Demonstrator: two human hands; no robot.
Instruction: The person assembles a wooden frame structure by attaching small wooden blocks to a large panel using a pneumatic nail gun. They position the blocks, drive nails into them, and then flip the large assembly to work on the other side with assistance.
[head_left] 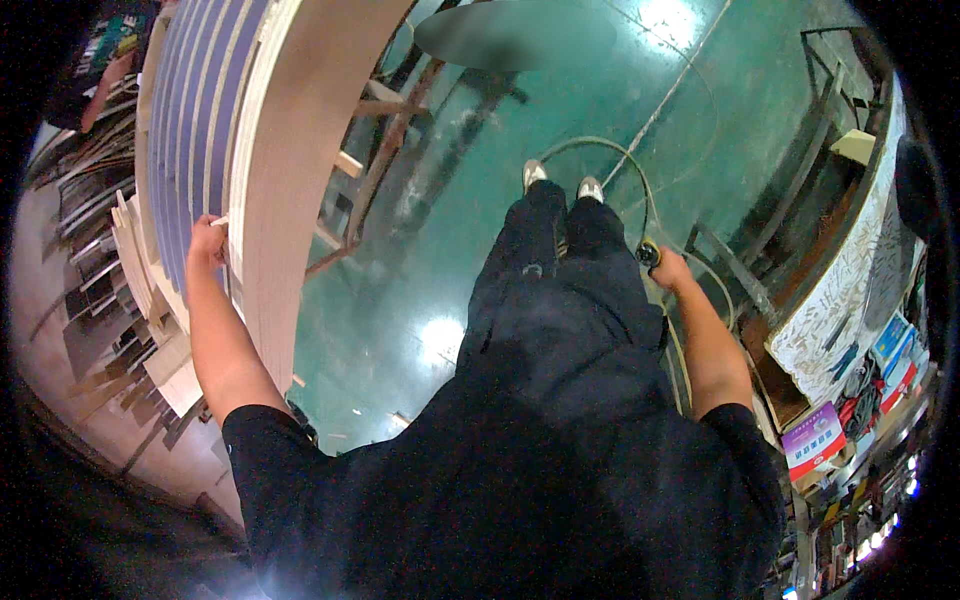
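Note:
My left hand [207, 243] reaches out to the left and rests on the edge of a stack of pale boards [290, 150], with a thin light strip pinched at the fingertips. The stack has blue-striped layers on its left side. My right hand [668, 268] hangs by my right leg and grips a small dark tool [649, 254] with a hose [610, 150] that loops across the green floor. My dark trousers and light shoes [560, 180] show below me.
Cut wood pieces [140, 270] are piled at the left. A wooden frame [380, 150] stands behind the board stack. At the right is a workbench [850, 290] with a patterned top, a metal frame, and boxes [815, 440] near its end.

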